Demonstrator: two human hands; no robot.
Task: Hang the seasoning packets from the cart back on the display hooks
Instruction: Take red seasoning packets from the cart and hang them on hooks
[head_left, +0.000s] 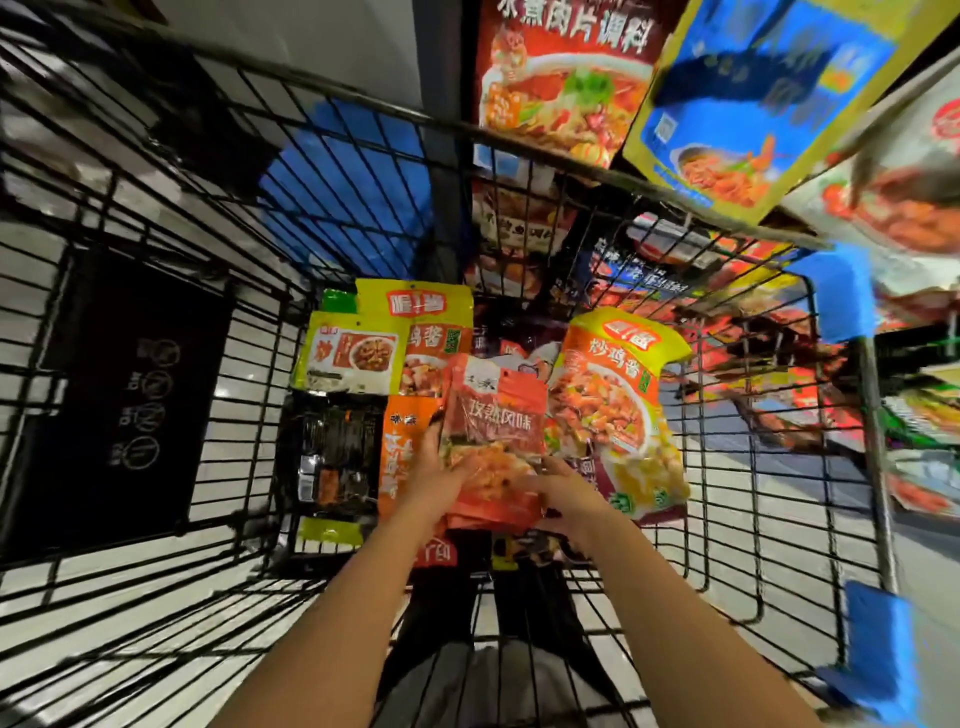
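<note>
Both my arms reach down into a black wire cart (218, 395). Between my hands is a stack of red-orange seasoning packets (496, 431), held upright over the cart's floor. My left hand (434, 470) grips the stack's left edge, fingers behind it. My right hand (563, 496) curls round its lower right corner. More packets lie in the cart: a yellow-green one (353, 356) at the left, a yellow-topped one (415, 322) behind, an orange one (397, 457) beside my left hand, a large yellow-orange one (613, 410) at the right. Display packets (561, 78) hang above the far rim.
A dark packet (335, 457) lies on the cart floor at the left. A blue and yellow hanging packet (753, 104) and a white one (904, 171) crowd the upper right. Blue plastic bumpers (836, 296) cap the cart's right corners. Shelves with goods run along the right.
</note>
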